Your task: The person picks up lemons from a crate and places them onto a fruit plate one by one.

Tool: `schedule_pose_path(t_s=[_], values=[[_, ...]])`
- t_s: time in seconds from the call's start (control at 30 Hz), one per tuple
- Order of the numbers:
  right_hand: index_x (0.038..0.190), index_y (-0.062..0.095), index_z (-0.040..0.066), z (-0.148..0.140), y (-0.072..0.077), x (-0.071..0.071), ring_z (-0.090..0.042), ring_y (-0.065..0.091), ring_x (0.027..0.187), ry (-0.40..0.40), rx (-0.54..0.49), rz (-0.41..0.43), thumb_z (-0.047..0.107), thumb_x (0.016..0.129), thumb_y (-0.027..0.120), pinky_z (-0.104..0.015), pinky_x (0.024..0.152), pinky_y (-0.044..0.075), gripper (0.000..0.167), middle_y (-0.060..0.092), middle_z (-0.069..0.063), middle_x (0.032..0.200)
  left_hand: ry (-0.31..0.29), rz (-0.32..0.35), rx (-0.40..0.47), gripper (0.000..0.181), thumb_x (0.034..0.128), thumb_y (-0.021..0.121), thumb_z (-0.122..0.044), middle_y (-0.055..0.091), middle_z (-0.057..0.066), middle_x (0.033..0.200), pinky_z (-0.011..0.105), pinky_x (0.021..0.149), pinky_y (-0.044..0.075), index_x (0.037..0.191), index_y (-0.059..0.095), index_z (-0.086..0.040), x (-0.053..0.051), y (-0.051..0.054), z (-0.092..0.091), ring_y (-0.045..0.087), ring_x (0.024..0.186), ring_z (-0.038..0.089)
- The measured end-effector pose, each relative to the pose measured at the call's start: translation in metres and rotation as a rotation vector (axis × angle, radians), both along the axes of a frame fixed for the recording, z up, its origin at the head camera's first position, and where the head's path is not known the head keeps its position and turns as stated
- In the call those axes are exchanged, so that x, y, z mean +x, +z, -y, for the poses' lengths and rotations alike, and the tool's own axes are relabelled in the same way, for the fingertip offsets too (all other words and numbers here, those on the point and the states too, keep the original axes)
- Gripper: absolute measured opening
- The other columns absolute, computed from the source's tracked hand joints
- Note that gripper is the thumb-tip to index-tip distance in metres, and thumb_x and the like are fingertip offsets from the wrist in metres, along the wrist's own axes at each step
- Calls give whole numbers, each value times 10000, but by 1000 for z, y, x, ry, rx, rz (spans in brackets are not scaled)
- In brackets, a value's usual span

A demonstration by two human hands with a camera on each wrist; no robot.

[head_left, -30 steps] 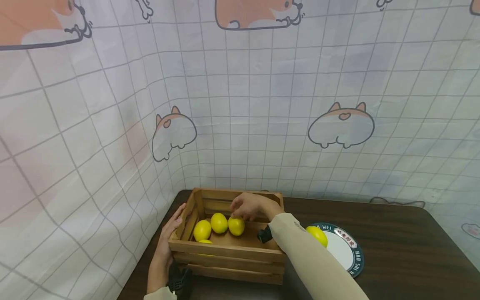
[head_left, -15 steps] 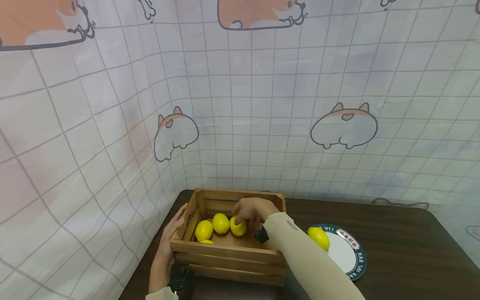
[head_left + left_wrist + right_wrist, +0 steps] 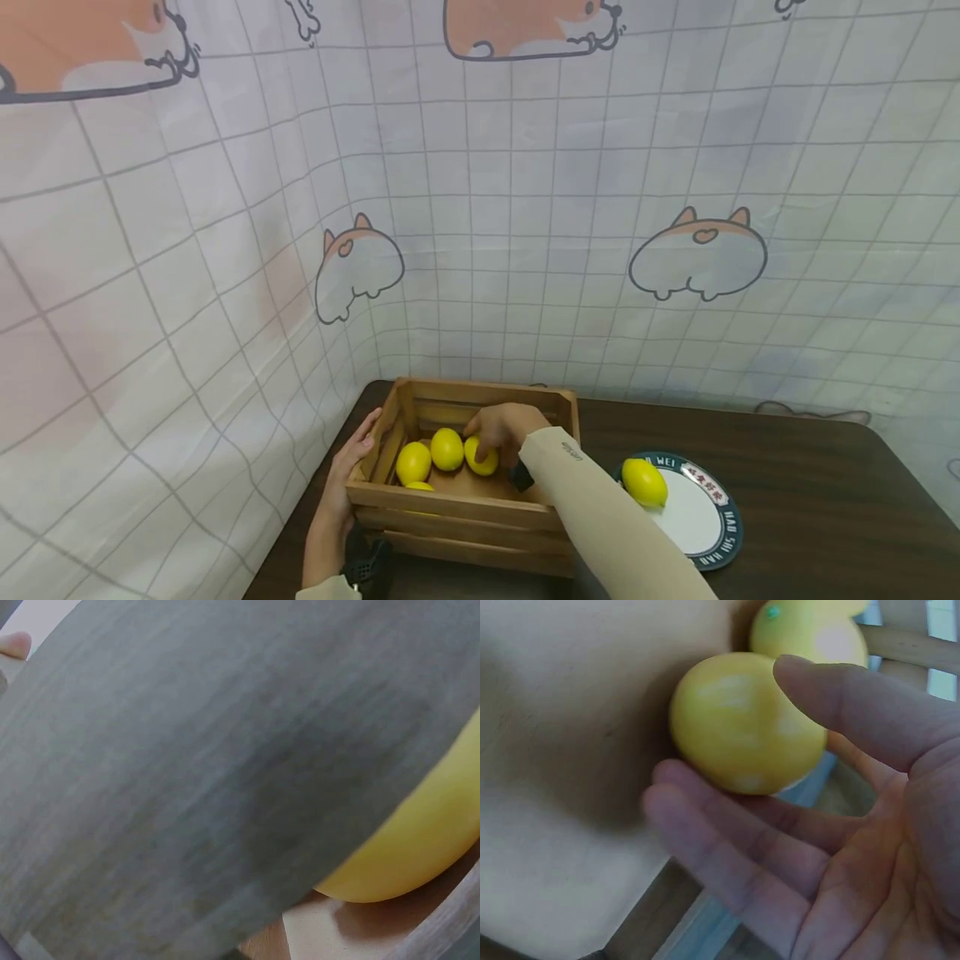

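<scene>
My right hand (image 3: pixel 506 429) reaches into a slatted wooden crate (image 3: pixel 461 523) and holds a lemon (image 3: pixel 480 457) on its floor. In the right wrist view the thumb lies on one side of this lemon (image 3: pixel 739 724) and the fingers (image 3: pixel 735 844) curve along the other. Several more lemons (image 3: pixel 447 450) lie in the crate's left part. My left hand (image 3: pixel 341 479) rests along the outside of the crate's left wall with its fingers stretched out. The left wrist view is mostly filled by a crate slat (image 3: pixel 210 772), with a lemon (image 3: pixel 409 851) behind it.
Right of the crate, a white plate (image 3: pixel 686 521) with a dark green lettered rim stands on the dark wooden table (image 3: pixel 810 492). One lemon (image 3: pixel 644 482) lies on the plate's left side. A gridded cloth with cartoon dogs (image 3: pixel 517 250) hangs behind and left.
My right thumb and fingers have come down around the rightmost lemon in the crate. The left hand keeps its place on the crate. The head view has shifted slightly.
</scene>
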State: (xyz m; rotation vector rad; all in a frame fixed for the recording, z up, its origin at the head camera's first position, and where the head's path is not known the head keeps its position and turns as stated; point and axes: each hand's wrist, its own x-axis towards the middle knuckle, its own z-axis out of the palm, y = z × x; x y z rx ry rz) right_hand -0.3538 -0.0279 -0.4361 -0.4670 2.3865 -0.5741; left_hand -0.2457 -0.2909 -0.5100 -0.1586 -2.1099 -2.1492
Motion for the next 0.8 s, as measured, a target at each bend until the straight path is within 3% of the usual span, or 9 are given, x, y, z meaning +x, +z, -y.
schedule_pose_path(t_s=[0.47,0.6,0.8], values=[[1419,625,244,0,-8,0,-266,737,870,85,19,-17,113,898,781,-351,740,628,560,598,-105,1413,7,-2,3,571,1059,403,-341,204,45,1713,750,1198,77,1616,333,-238,1,0,-1,150,1564,363],[1398,640,235,-3,-6,0,-280,741,862,92,0,4,105,894,782,-363,744,629,540,607,-106,1378,3,2,3,570,1059,403,-342,201,39,1712,753,1196,79,1616,331,-248,1,0,-1,154,1560,361],[1433,610,205,-7,1,-1,-313,747,905,106,-81,99,77,897,768,-415,820,630,573,550,-141,1436,3,7,7,569,1060,402,-348,195,40,1715,748,1199,79,1616,332,-247,1,1,0,148,1563,352]])
